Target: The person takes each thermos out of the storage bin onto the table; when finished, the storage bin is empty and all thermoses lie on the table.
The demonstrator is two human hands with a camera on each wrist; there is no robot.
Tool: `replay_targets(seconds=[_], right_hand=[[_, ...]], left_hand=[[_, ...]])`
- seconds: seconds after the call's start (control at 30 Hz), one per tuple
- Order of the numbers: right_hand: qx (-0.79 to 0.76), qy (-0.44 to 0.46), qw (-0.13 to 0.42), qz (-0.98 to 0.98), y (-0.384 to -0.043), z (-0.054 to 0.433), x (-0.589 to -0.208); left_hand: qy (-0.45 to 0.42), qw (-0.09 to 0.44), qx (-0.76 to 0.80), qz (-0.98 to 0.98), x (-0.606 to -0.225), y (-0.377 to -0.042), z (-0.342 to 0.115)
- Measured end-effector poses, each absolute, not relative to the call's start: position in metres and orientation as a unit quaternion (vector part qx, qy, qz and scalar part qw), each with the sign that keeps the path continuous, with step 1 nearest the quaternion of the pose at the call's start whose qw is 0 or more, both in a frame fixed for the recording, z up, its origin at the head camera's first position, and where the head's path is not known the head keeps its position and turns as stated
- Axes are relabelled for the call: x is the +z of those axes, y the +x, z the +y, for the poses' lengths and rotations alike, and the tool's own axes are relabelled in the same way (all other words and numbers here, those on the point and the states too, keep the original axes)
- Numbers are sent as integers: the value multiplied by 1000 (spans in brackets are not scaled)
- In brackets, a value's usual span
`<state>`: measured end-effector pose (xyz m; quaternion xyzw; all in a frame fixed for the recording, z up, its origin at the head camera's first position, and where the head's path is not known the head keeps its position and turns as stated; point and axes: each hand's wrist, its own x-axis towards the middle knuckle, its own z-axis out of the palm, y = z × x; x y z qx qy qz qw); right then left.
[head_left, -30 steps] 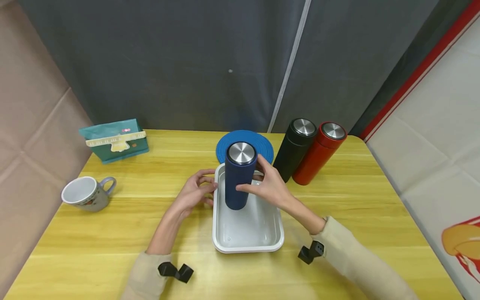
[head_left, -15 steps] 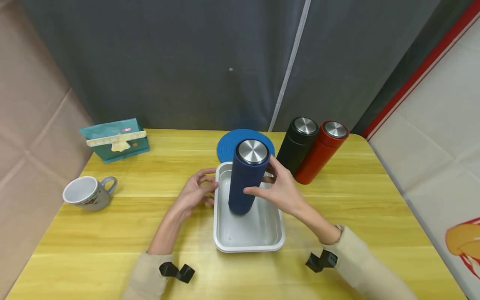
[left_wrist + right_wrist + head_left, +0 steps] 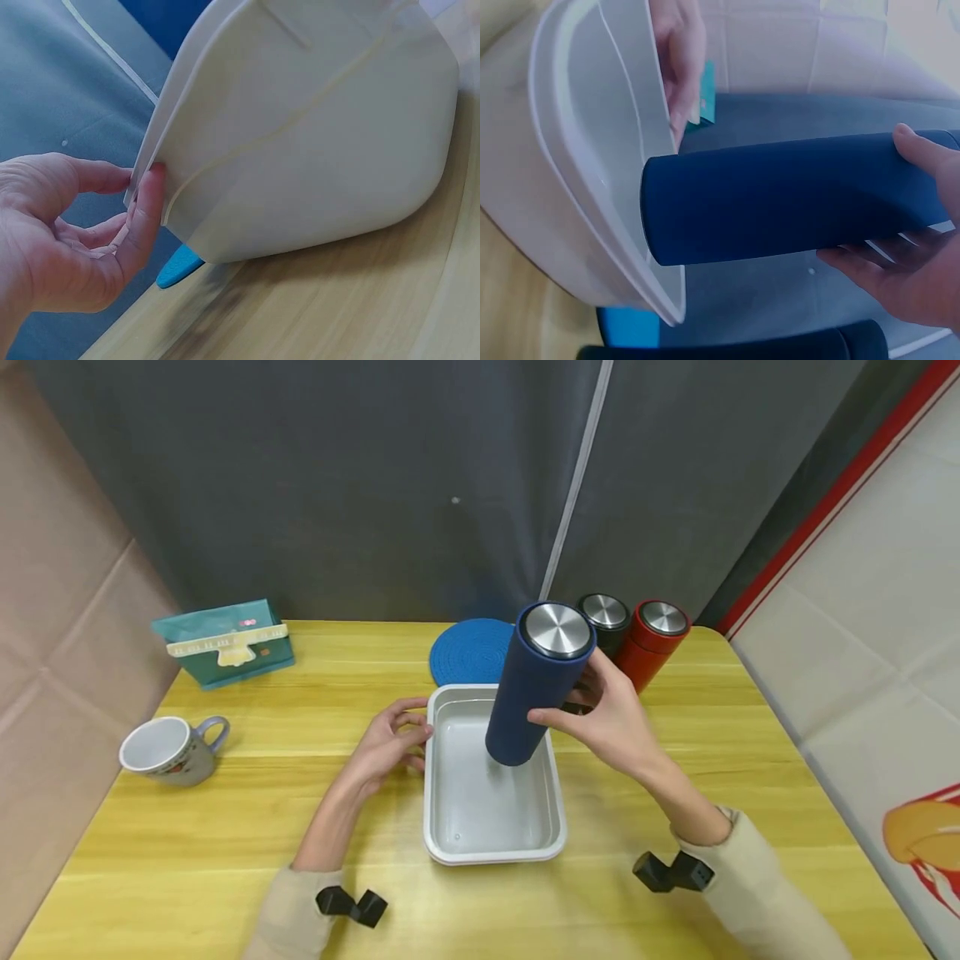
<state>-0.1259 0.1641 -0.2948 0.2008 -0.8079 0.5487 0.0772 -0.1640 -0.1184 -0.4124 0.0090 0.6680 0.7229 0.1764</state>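
My right hand (image 3: 618, 718) grips a navy blue thermos flask (image 3: 536, 693) with a steel-topped lid, thumb on the near side and fingers behind. The flask leans right, its base over the right part of a white plastic bin (image 3: 491, 852). In the right wrist view the flask's base (image 3: 664, 214) is level with the bin's rim (image 3: 604, 217). At the bin's left side, my left hand (image 3: 390, 739) holds the rim. The left wrist view shows its thumb and finger (image 3: 146, 214) pinching the rim, with the bin's outer wall (image 3: 315, 150) beside them.
A black flask (image 3: 606, 614) and a red flask (image 3: 651, 643) stand at the back right. Behind the bin lies a round blue mat (image 3: 468, 652). A clipped teal bag (image 3: 228, 647) and a grey mug (image 3: 172, 752) stand at the left. A dark curtain (image 3: 315, 485) hangs behind the table.
My right hand has lifted the navy flask up and to the right, tilting it, and it now partly covers the black flask. The left hand has stayed at the bin's rim.
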Motion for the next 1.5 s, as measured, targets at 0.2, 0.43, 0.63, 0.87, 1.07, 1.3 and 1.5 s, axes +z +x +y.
replay_targets(seconds=[0.2,0.43,0.63,0.87,1.07,1.3,1.5], right_hand=[[565,206,106,-792,-124,181,-288],[541,173,136,-812,-112,201,-281],[559,160,157,-798,-106,219,-282],[581,149,173,-782,-102,246,-292],[581,127,171,-785,-100,267,-302],[571,89,190,-794,-97,292,-313],[522,39,199,-828,-102,310,-320]], left_hand=[[10,175,725,666,-413,-164,-119],[9,174,724,667,-414,-164,-119],[4,173,727,665,-414,-164,-118],[6,173,724,668,-415,-164,-119],[8,173,723,669,-415,-165,-118],[2,174,722,669,-414,-165,-118],[2,174,723,668,-416,-164,-119]])
